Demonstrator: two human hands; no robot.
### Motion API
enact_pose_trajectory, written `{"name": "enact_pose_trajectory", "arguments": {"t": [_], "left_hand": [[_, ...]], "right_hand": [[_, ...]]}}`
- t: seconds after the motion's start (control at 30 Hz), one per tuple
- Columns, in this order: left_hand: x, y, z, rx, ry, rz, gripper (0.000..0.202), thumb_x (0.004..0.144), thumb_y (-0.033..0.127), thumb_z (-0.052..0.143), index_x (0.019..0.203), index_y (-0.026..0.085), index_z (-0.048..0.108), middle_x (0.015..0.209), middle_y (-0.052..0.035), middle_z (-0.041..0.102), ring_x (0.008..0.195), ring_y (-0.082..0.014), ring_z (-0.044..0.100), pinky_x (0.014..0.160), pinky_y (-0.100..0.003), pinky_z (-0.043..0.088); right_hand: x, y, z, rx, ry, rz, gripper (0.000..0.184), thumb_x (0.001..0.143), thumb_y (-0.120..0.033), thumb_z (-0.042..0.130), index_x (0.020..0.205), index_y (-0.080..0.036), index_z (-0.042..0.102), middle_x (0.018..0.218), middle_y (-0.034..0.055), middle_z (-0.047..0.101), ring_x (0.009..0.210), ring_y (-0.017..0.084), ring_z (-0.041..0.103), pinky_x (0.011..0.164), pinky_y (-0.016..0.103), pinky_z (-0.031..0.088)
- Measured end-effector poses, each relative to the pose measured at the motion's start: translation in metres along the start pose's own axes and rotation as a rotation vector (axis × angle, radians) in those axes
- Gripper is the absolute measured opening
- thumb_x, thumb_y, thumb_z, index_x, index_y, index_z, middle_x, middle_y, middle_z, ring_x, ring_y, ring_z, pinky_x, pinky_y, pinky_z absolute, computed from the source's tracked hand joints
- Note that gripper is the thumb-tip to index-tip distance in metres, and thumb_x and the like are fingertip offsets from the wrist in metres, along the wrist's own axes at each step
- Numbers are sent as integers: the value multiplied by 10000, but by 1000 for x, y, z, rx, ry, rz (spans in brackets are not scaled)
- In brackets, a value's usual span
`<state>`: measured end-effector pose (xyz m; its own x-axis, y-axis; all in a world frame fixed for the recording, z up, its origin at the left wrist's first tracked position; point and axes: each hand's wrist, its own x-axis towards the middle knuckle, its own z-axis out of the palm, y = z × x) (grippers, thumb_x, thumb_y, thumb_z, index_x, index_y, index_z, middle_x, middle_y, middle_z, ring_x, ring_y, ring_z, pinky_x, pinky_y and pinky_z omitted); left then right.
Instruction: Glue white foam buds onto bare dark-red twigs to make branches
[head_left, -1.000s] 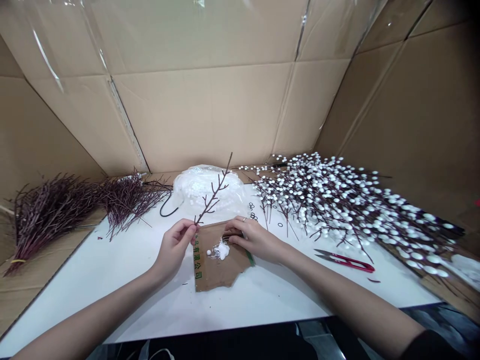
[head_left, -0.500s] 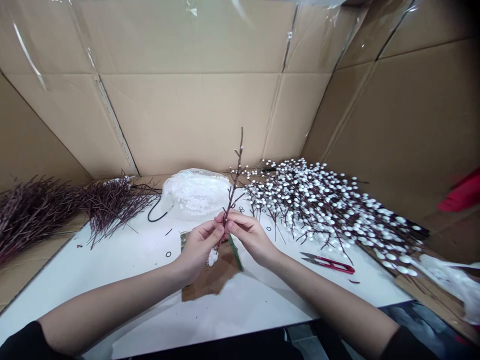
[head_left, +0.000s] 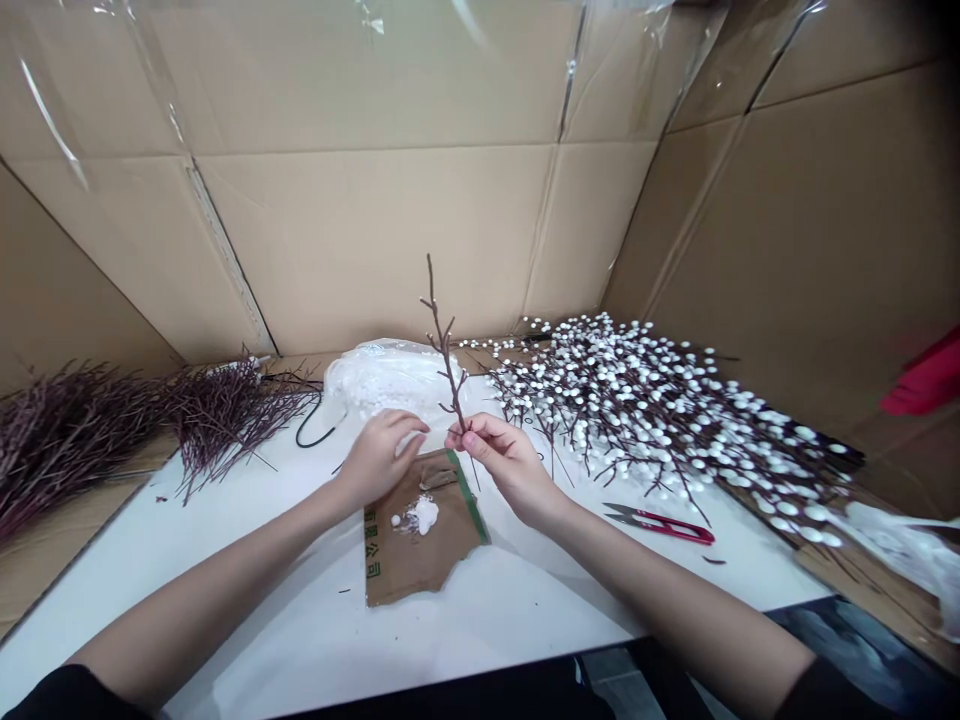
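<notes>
Cardboard wall behind, white tabletop below: find right hand clamped by fingertips on brown twig, held near upright; left hand apart, just beside, thumb and fingers parted. Note cardboard piece with white dab below, plastic bag beyond, bare twigs at left, red-handled snips and white-budded branches at right.

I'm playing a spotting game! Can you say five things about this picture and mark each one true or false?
1. The right hand holds a twig. True.
2. The left hand holds the scissors. False: the left hand looks empty, and the scissors lie on the table.
3. A white blob is on the cardboard. True.
4. The scissors have green handles. False: they are red.
5. The white-tipped branches lie to the right of the bag. True.
</notes>
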<state>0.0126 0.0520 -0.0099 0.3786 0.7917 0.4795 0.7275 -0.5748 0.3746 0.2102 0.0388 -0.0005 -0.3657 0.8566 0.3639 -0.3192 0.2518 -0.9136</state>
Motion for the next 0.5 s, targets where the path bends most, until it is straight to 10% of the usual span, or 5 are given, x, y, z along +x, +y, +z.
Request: {"name": "enact_pose_trajectory", "arguments": {"t": [0.2, 0.5], "left_hand": [[1, -62, 0, 314, -67, -77, 268, 852, 128, 437, 998, 176, 656, 1011, -121, 656, 996, -274, 549, 851, -423, 427], [-4, -75, 9, 302, -70, -141, 294, 856, 108, 383, 1027, 151, 618, 1036, -110, 608, 941, -210, 583, 827, -336, 474]], "right_hand": [[4, 6, -3, 103, 26, 50, 245, 837, -383, 586, 752, -196, 453, 526, -91, 395, 385, 41, 313, 410, 188, 218], [5, 13, -5, 139, 68, 109, 268, 829, -398, 588, 739, -206, 424, 516, -104, 265, 406, 40, 166, 398, 186, 127]]}}
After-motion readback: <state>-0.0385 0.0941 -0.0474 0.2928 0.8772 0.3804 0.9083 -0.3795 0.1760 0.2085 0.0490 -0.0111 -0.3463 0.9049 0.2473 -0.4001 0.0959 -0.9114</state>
